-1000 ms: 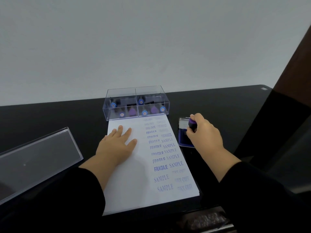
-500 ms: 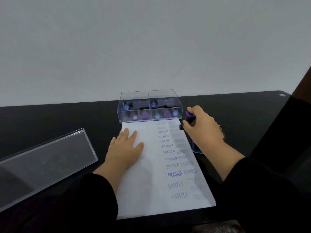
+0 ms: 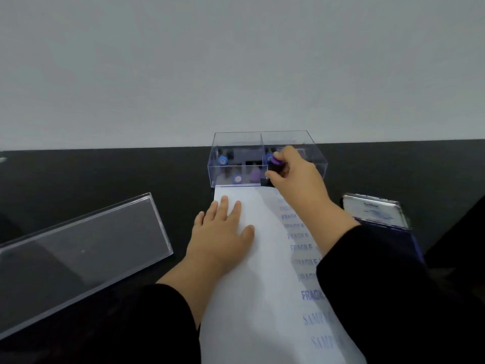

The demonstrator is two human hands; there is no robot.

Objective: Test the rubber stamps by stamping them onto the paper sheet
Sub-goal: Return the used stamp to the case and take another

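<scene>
A white paper sheet [image 3: 259, 279] lies lengthwise on the black table, with blue FRAGILE and SAMPLE prints down its right side. My left hand [image 3: 220, 229] rests flat on its upper left part. My right hand [image 3: 294, 174] grips a rubber stamp with a purple cap [image 3: 275, 164] upright at the sheet's far right corner, right in front of the clear stamp box [image 3: 267, 158]. Inside the box lie several stamps with blue and purple caps. My right forearm covers part of the prints.
An open ink pad [image 3: 375, 211] with a shiny lid sits to the right of the sheet. A long clear plastic lid [image 3: 78, 253] lies on the table at the left. A pale wall stands behind the table's far edge.
My right hand carried the stamp from the ink pad leftward and away from me to the sheet's far right corner by the box. The view shifted. My left hand stayed flat on the paper.
</scene>
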